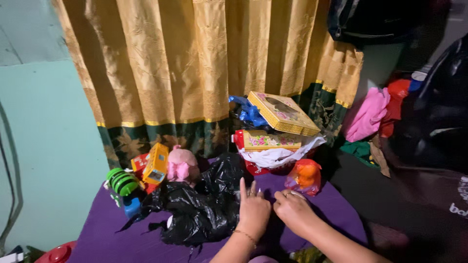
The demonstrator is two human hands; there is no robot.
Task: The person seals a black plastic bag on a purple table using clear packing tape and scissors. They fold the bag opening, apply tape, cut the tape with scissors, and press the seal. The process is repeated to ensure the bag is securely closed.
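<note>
My left hand (253,210) rests on the purple cloth (112,241) at the right edge of a crumpled black plastic bag (202,204), fingers spread and pointing up, a thin bracelet on the wrist. My right hand (294,210) lies just beside it, fingers curled toward the left hand and touching the cloth. Neither hand holds anything that I can see. An orange toy in a clear bag (304,176) sits just beyond my right hand.
Left of the black bag lie a green ridged toy (122,181), a yellow toy bus (156,163) and a pink plush (181,164). Behind stand yellow flowered boxes (282,113), a white bag (278,157) and a gold curtain (195,63). Clothes (368,114) pile up at right.
</note>
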